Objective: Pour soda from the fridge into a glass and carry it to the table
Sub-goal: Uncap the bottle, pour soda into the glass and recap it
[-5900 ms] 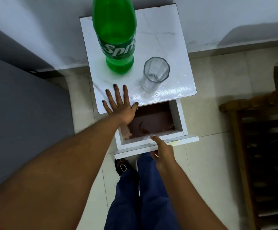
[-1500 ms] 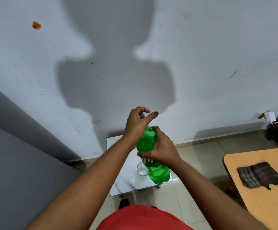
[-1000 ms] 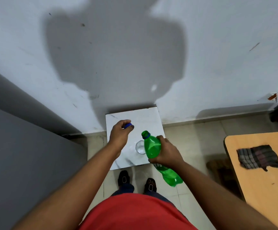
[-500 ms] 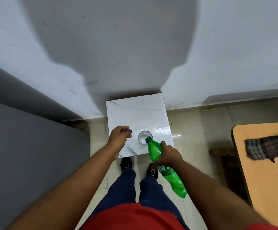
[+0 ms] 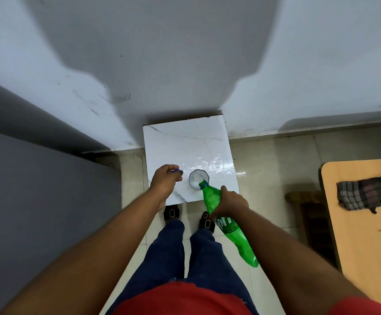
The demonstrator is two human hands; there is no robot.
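- The right hand (image 5: 230,202) is wrapped around the upper body of a green soda bottle (image 5: 227,223), fingers closed tight on it
- The bottle is tipped steeply, its base raised toward the person and out over the floor, its open mouth at the near rim of a glass (image 5: 199,179)
- The glass stands upright on the front part of a small white marble-look stand (image 5: 185,142), close to the near edge; something pale and foamy shows inside it, though how full it is cannot be told
- The left hand (image 5: 165,180) hovers just left of the glass, over the stand's front left part, fingers curled closed around a small blue cap (image 5: 177,170) that peeks out between the fingertips
- The left hand does not touch the glass; a narrow strip of white top shows between them
- The stand sits against a pale wall (image 5: 48,64), where the person's broad shadow falls
- A grey flat surface (image 5: 37,212) fills the left side; what it belongs to cannot be told
- Below the stand's edge, two feet in dark sandals (image 5: 172,212) rest on the cream tiled floor (image 5: 276,167), with blue trousers (image 5: 185,258) and a red shirt (image 5: 185,301) nearer the camera
- At the right, a light wooden table (image 5: 367,258) carries a dark checked cloth (image 5: 367,193), well apart from the glass
- A dark wooden chair (image 5: 312,219) stands between the table and the person
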